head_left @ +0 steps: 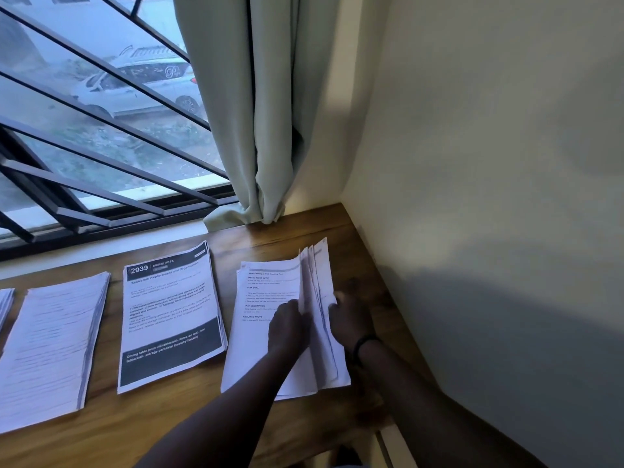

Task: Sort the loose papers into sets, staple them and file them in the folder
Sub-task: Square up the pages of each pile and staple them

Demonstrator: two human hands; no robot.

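Several stacks of printed papers lie in a row on a wooden table (263, 241). The rightmost stack (263, 298) has several of its sheets (319, 275) lifted up on edge. My left hand (288, 327) lies on the stack with its fingers tucked against the raised sheets. My right hand (349, 314) holds those sheets from the right side, thumb on the paper edge. To the left lies a stack topped by a sheet headed "2939" (170, 315), then a plain text stack (50, 342), and the edge of another stack (5, 305) at the far left. No stapler or folder is in view.
A wall (489, 197) closes the table's right side, meeting the corner behind the rightmost stack. A pale curtain (256, 113) hangs to the table's back edge. A barred window (84, 130) runs along the back left. Bare wood shows at the front of the table.
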